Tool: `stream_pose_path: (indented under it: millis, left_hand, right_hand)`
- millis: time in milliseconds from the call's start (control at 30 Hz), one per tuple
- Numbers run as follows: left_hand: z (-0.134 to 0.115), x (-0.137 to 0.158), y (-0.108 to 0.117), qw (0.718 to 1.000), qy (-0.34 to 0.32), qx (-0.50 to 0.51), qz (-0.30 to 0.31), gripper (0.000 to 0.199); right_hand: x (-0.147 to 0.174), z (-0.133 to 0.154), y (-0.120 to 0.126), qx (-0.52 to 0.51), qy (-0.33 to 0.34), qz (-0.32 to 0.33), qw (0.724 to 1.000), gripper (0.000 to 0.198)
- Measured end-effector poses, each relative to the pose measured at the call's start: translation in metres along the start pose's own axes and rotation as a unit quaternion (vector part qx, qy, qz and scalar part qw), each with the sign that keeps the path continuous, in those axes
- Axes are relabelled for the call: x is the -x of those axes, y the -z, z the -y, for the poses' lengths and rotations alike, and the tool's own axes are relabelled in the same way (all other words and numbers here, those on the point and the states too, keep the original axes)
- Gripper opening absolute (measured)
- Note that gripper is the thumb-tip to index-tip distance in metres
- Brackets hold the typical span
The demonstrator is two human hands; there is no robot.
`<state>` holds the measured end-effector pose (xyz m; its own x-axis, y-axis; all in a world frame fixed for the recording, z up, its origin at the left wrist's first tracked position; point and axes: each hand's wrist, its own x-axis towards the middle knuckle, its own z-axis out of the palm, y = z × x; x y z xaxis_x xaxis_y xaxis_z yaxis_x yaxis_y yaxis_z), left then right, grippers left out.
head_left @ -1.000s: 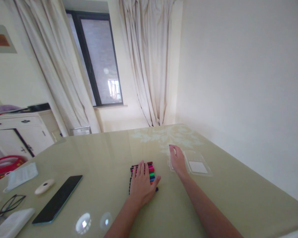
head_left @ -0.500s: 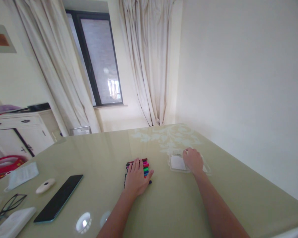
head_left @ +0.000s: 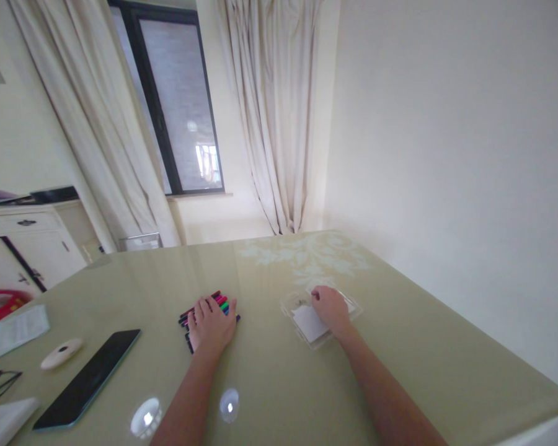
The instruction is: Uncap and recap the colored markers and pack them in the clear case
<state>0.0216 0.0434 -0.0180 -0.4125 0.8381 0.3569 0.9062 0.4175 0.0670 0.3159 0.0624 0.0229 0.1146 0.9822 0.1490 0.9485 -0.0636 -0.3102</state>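
Observation:
My left hand (head_left: 211, 323) lies flat over a row of coloured felt-tip pens (head_left: 223, 302) on the table, fingers stretched out across them. Dark, pink, green and blue barrels show around its edges; the others are covered by the palm. To the right, my right hand (head_left: 330, 308) has its fingers curled on a clear plastic case (head_left: 317, 341), gripping it near the top. A white card (head_left: 309, 323) shows inside the flat case. The exact hold of the fingertips is hidden behind the hand.
A black phone (head_left: 90, 378), a white oval object (head_left: 61, 354), a face mask (head_left: 16, 331), glasses (head_left: 0, 385) and a white block (head_left: 7, 421) lie along the left. The table (head_left: 279, 384) runs up close to the wall on the right.
Under my left hand the pens have slid left and turned slightly. My right hand has shifted left and turned the plastic case at an angle. The view has swung a little right.

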Motion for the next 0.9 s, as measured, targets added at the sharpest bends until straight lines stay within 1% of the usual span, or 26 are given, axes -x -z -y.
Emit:
stream_pose_path:
  millis: [100, 233, 333, 433, 500, 633, 667, 767, 900]
  left_hand:
    - [-0.002, -0.005, -0.003, 0.999, 0.030, 0.000, -0.021, 0.081]
    - [-0.005, -0.011, -0.005, 0.999, 0.035, 0.007, -0.021, 0.080]
    - [-0.007, -0.014, 0.001, 0.999, 0.040, 0.018, -0.029, 0.079]
    - [-0.005, -0.017, 0.012, 0.998, 0.038, 0.027, -0.030, 0.077]
    - [0.001, -0.019, 0.020, 0.999, 0.006, 0.033, -0.029, 0.070]
    - [0.017, -0.011, 0.033, 0.990, -0.123, 0.071, -0.005, 0.048]
    - [0.020, -0.007, 0.035, 0.987, -0.143, 0.073, 0.003, 0.041]
    - [0.027, 0.005, 0.036, 0.984, -0.166, 0.050, 0.032, 0.026]
    - [0.026, 0.009, 0.033, 0.979, -0.185, 0.037, 0.071, 0.020]
  right_hand:
    - [0.008, 0.016, -0.008, -0.006, 0.028, 0.014, 0.999, 0.025]
    - [0.014, 0.030, -0.017, -0.024, 0.054, 0.004, 0.998, 0.023]
    - [0.013, 0.031, -0.021, -0.034, 0.063, -0.013, 0.997, 0.023]
    - [0.011, 0.026, -0.023, -0.044, 0.074, -0.022, 0.996, 0.018]
    - [0.010, 0.025, -0.023, -0.046, 0.088, -0.020, 0.995, 0.015]
    - [0.012, 0.029, -0.022, -0.048, 0.120, -0.012, 0.992, 0.017]
    - [0.013, 0.031, -0.022, -0.054, 0.125, -0.008, 0.991, 0.018]
    - [0.015, 0.035, -0.022, -0.086, 0.141, 0.007, 0.986, 0.017]
    - [0.016, 0.035, -0.021, -0.125, 0.168, 0.026, 0.977, 0.016]
